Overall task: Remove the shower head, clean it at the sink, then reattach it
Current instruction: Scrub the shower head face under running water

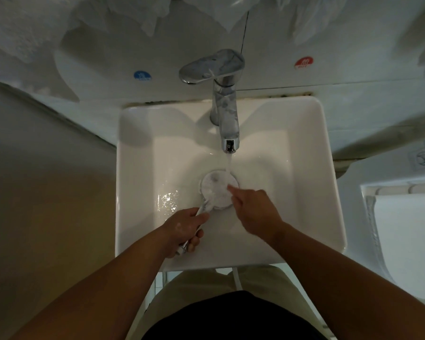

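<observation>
White sink (142, 133), wet round shower head (216, 186)

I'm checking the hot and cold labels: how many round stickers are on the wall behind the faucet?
2. A blue sticker sits on the wall left of the faucet, and a red sticker to its right. Plastic sheeting higher up may hide others.

There is one shower head (214, 185), one sink (135, 168) and one tap (227, 119). Two grips show, the left grip (185, 229) and the right grip (255, 212). Two round stickers: one blue sticker (142, 76), one red sticker (304, 63).
</observation>
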`<state>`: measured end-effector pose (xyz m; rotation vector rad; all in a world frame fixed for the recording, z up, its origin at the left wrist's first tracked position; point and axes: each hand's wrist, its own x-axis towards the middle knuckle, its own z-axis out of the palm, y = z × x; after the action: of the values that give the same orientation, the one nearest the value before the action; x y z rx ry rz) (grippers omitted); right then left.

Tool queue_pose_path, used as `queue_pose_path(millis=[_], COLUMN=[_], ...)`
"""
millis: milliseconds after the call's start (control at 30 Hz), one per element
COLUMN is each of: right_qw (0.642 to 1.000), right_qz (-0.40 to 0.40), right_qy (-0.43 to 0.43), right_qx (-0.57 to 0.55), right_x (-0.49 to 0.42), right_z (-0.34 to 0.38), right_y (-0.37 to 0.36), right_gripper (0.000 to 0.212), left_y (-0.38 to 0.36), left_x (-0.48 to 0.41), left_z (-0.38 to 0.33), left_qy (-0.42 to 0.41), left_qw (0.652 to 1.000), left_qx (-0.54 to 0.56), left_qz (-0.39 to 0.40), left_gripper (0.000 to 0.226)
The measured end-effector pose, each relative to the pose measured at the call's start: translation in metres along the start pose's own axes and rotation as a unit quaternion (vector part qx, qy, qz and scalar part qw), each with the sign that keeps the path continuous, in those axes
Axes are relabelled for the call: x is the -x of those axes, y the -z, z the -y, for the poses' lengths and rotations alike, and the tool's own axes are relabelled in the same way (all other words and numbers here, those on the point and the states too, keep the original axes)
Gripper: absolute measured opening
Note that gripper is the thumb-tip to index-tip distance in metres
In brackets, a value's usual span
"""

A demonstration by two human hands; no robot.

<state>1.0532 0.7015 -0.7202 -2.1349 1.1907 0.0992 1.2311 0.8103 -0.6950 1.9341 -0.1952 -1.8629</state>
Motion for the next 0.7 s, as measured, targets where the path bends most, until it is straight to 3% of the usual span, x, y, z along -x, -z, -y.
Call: queue_pose_path(millis=[100,267,400,533,700], right_qw=[0.996,1.0,0.995,1.0,0.997], right_qz=[0.058,-0.013,0.063,-0.024,0.051], right_qy=[0.074,-0.005,0.071,-0.005,0.062], right_qx=[-0.006,-0.004,-0.008,-0.004,0.011], right_x=[0.021,0.007,0.027,0.012,0.03], right_z=[0.012,-0.007,0.007,-0.014,-0.005], right_y=[-0.008,0.004,-0.006,0.003,-0.006], right_gripper=[0.043,0.041,0.043,0.041,0.044], left_y=[0.0,0.0,0.0,0.0,0.0], left_x=[-0.001,-0.003,-0.003,-0.004,-0.004], left_z=[0.001,0.004,0.005,0.008,0.008], left_qy=[-0.003,-0.011,-0.018,-0.027,-0.04], left_qw=[1.0,1.0,1.0,1.0,0.999], left_qx=[-0.001,-0.004,-0.008,-0.014,-0.025], left_qz=[0.0,-0.002,-0.005,-0.002,-0.006], left_gripper=[0.021,0.019,0.018,0.018,0.019])
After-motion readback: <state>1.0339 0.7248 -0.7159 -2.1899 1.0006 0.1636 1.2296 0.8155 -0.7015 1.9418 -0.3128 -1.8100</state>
